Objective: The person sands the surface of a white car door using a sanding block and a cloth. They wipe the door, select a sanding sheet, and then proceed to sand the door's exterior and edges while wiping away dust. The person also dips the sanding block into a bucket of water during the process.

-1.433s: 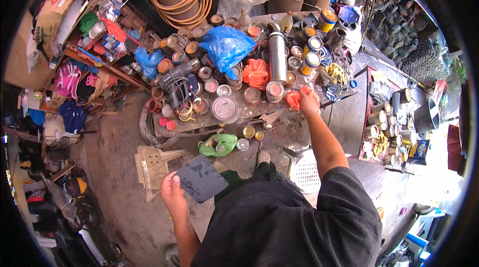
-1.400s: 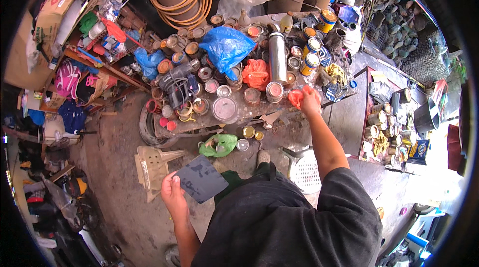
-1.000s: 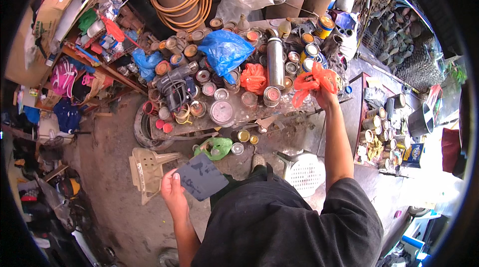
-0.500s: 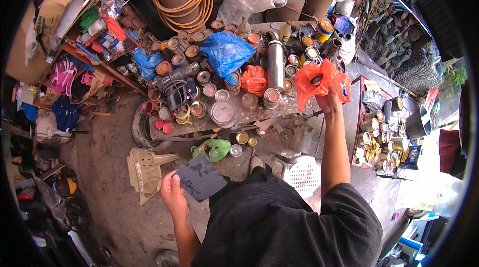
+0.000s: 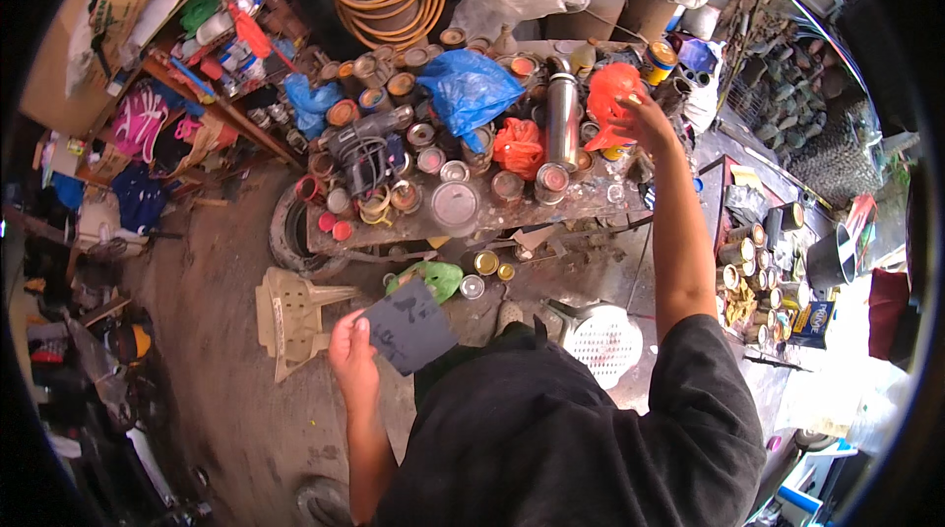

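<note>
A dark grey square sheet of sandpaper (image 5: 413,326) with darker patches is pinched at its left edge by my left hand (image 5: 354,355). It hangs in front of my body, above the floor. My right hand (image 5: 645,125) reaches out over the right end of the cluttered workbench (image 5: 394,235). Its fingers look spread beside a crumpled orange plastic bag (image 5: 611,94), which sits among the cans there. Whether the fingertips still touch the bag I cannot make out. Close by on the left stands a silver metal cylinder (image 5: 562,122).
Several paint cans (image 5: 455,207), a blue plastic bag (image 5: 471,86) and a corded power tool (image 5: 359,158) crowd the bench. Under its front edge lies a green bag (image 5: 433,279). A white stool (image 5: 602,345) stands before me, a beige broken plastic piece (image 5: 287,320) at left.
My right hand has moved away from me with the orange bag, set it among the cans, and spread its fingers. My left hand keeps the sandpaper, and the view has shifted slightly.
</note>
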The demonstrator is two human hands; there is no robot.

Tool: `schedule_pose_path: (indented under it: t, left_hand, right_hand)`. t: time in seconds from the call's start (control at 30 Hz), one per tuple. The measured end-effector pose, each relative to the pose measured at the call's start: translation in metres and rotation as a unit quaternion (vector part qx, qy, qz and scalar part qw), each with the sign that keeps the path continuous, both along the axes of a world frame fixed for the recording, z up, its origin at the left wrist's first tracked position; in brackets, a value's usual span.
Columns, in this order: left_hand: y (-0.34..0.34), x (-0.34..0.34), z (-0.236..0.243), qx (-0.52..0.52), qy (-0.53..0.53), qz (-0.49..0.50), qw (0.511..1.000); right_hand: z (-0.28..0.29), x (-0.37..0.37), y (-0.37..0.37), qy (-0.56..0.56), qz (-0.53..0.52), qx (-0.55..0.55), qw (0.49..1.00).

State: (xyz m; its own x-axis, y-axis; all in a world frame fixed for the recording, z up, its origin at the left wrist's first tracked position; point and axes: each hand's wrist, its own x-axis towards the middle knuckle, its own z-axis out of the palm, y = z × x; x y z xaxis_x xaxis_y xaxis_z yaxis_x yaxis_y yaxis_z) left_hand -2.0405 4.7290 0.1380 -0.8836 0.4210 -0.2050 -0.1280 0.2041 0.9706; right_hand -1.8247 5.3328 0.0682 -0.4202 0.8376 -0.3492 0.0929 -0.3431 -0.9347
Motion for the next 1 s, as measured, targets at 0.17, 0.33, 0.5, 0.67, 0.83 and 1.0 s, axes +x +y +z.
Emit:
schedule_pose_path:
  t: [0.17, 0.33, 0.5, 0.67, 0.83, 1.0]
  left_hand:
    - [0.008, 0.002, 0.000, 0.073, -0.051, 0.006, 0.996]
    - [0.008, 0.008, 0.000, 0.155, -0.143, 0.036, 0.977]
    - [0.033, 0.016, 0.017, 0.168, -0.152, 0.052, 0.973]
    - [0.038, 0.019, 0.014, 0.170, -0.152, 0.046, 0.972]
    - [0.035, 0.018, 0.011, 0.187, -0.141, 0.048, 0.971]
    - [0.022, 0.011, -0.004, 0.188, -0.116, 0.016, 0.975]
  right_hand:
    - [0.014, -0.027, -0.036, -0.158, -0.063, 0.402, 0.900]
    - [0.072, -0.069, -0.294, 0.023, 0.356, 0.116, 0.927]
    - [0.049, -0.070, -0.380, 0.044, 0.437, -0.042, 0.897]
    - [0.034, -0.059, -0.385, 0.093, 0.416, -0.095, 0.900]
    - [0.049, -0.045, -0.394, 0.109, 0.390, -0.136, 0.904]
    - [0.034, -0.040, -0.400, 0.181, 0.360, -0.175, 0.898]
